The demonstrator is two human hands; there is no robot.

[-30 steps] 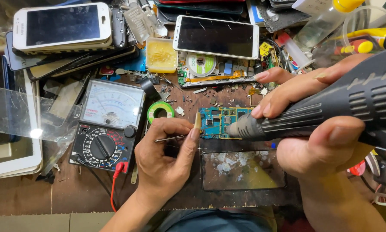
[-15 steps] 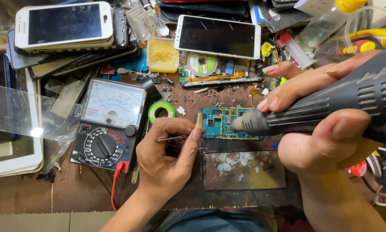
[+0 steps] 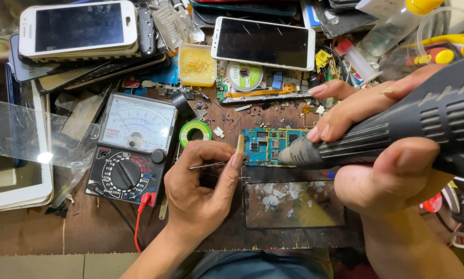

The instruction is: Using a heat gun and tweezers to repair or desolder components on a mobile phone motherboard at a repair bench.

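A small blue circuit board [image 3: 265, 146] lies on the dark wooden bench. My left hand [image 3: 201, 188] rests just left of it, pinching thin metal tweezers [image 3: 208, 165] whose tips point toward the board's left edge. My right hand [image 3: 381, 150] grips a black hot-air gun [image 3: 397, 132]. Its grey nozzle sits low over the right part of the board. The right end of the board is hidden by the nozzle.
An analog multimeter [image 3: 131, 147] with a red lead stands to the left, a green solder roll [image 3: 195, 133] beside it. White phones [image 3: 79, 28] [image 3: 265, 41], a yellow box [image 3: 197, 64] and loose parts crowd the back. A cracked glass panel [image 3: 294, 204] lies near the front.
The hot-air gun's nozzle has shifted slightly right along the board. My left hand with the tweezers has stayed put.
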